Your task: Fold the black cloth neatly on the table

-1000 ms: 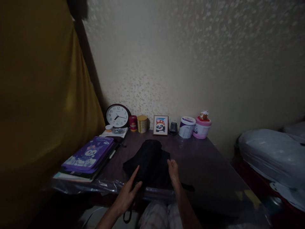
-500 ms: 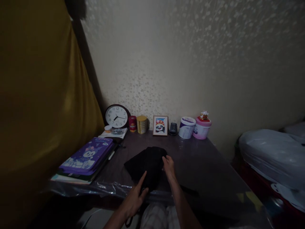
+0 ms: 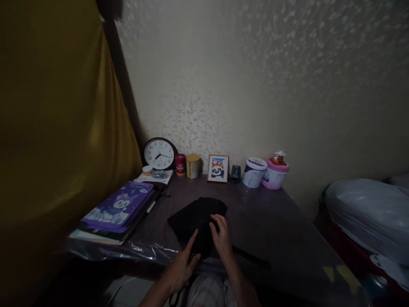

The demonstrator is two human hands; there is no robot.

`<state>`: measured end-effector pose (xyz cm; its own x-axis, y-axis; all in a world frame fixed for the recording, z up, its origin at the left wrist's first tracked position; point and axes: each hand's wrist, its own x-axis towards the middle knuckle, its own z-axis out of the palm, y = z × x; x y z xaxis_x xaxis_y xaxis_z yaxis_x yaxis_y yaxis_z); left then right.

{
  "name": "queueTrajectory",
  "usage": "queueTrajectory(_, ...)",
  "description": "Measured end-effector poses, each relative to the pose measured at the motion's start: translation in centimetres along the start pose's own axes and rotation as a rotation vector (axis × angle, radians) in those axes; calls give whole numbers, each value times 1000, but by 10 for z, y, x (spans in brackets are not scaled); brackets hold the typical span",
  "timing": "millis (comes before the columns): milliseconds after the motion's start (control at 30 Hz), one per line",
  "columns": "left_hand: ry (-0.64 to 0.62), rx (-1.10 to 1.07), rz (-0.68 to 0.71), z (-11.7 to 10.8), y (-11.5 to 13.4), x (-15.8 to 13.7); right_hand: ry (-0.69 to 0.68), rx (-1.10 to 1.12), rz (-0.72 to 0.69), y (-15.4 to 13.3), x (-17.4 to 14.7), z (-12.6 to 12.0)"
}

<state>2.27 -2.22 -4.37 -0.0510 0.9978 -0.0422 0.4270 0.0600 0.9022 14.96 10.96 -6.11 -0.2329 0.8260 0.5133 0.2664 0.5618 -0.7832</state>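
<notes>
A soft black fabric item with a strap, bag-like in shape [image 3: 191, 215], lies folded on the dark table near its front edge. My left hand [image 3: 180, 268] holds its near left end, index finger stretched along the top and thumb apart; the other fingers are hidden. On the right part of the fabric rests my right hand [image 3: 221, 236], its fingers loosely curved and apart, with the tips touching the surface. A dark strap [image 3: 252, 256] runs off to the right across the table. Below my left hand hangs a thin dark loop [image 3: 174, 299].
Purple cartoon folders [image 3: 119, 204] are stacked at the left by a yellow curtain [image 3: 64, 128]. Along the wall stand a clock [image 3: 159, 153], a red tin [image 3: 180, 165], a yellow tin [image 3: 193, 166], a framed panda picture [image 3: 218, 169] and two tubs [image 3: 254, 172]. Clear plastic [image 3: 143, 252] covers the front edge.
My right hand has let go of the fabric's right edge and moved left and nearer, onto its top. My left hand stays in place. The view has shifted slightly.
</notes>
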Motion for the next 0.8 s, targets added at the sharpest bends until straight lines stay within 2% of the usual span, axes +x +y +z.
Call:
queueTrajectory(133, 16, 34, 23, 0, 4, -1, -90, -220, -209, -7, -15, 9)
queueTrajectory(300, 8, 139, 89, 0, 4, -2, -144, -334, -288, -7, -16, 15)
queueTrajectory(367, -6, 170, 114, -1, 2, -1, -165, -316, -286, -7, -14, 14)
queueTrajectory(467, -33, 148, 78, -3, 0, 0, -176, -184, -243, -8, -9, 8)
queueTrajectory(567, -34, 93, 64, -5, 1, 0, -60, -43, -154, -3, -1, -1)
queueTrajectory(633, -27, 64, 65, -6, 1, -1, 7, -46, -117, 5, 7, -5)
queueTrajectory(733, 0, -3, 38, -6, 1, -2, -49, -77, -109, 24, 26, -9)
queueTrajectory(800, 3, -65, -15, -5, -1, -3, 2, -60, -35, 36, 40, -13)
